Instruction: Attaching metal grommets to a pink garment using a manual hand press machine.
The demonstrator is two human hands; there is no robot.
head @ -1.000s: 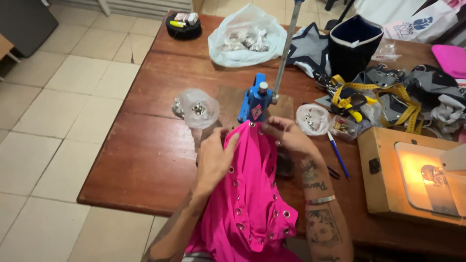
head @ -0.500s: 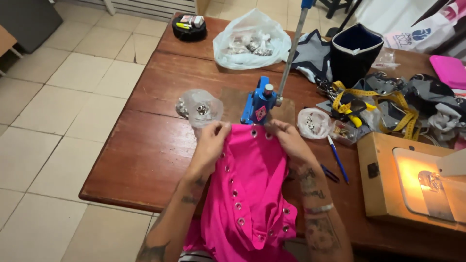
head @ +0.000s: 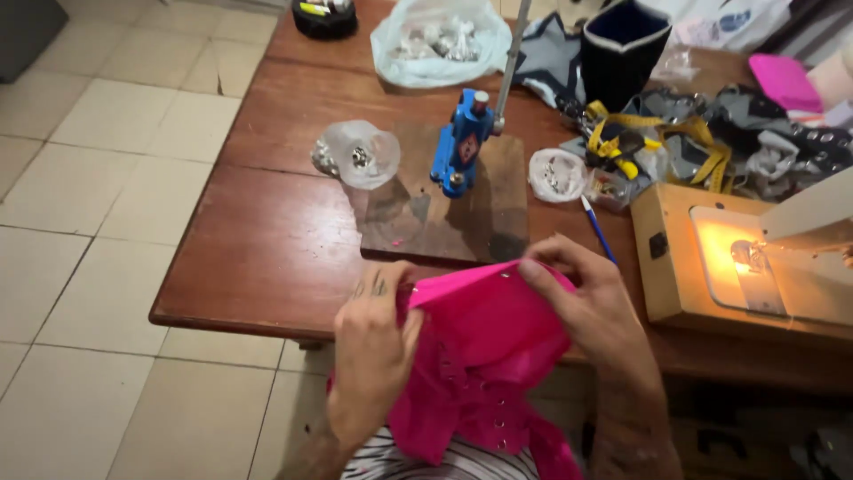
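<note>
Pink garment (head: 480, 347) is gripped by both hands, left hand (head: 373, 356) and right hand (head: 595, 311) pinching its upper edge, at the surface (head: 258, 240) edge below the blue eyelet press (head: 460, 147). Several eyelets are judged set; more may remain.

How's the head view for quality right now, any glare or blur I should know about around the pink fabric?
Head view: the lit panel of the sewing machine is blown out to white-orange glare; the pink fabric is oversaturated, so its folds and eyelets read poorly; the left hand and right hand are slightly soft; the blue press on the wooden table is fairly sharp, with soft shadows on its board.
</note>
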